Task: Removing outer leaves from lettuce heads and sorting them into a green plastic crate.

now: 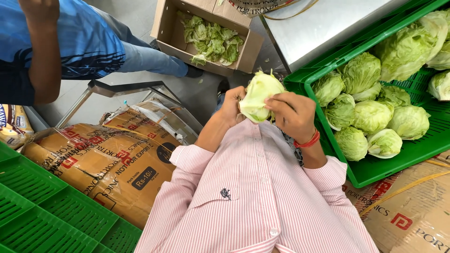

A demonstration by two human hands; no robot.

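A pale green cabbage head (259,95) is held up in front of my chest, above my pink striped shirt. My left hand (230,106) grips its left side. On the cabbage's right side, my right hand (294,114), with a red band at the wrist, has its fingers closed on the outer leaves. Just to the right, a green plastic crate (328,61) holds several more cabbage heads (370,115).
A cardboard box (164,28) of loose cabbage leaves (211,40) sits on the floor ahead. Another person in a blue shirt and jeans (84,42) stands at top left. Wrapped brown cartons (108,159) lie left, a green crate (47,211) at bottom left, a steel table (323,23) ahead.
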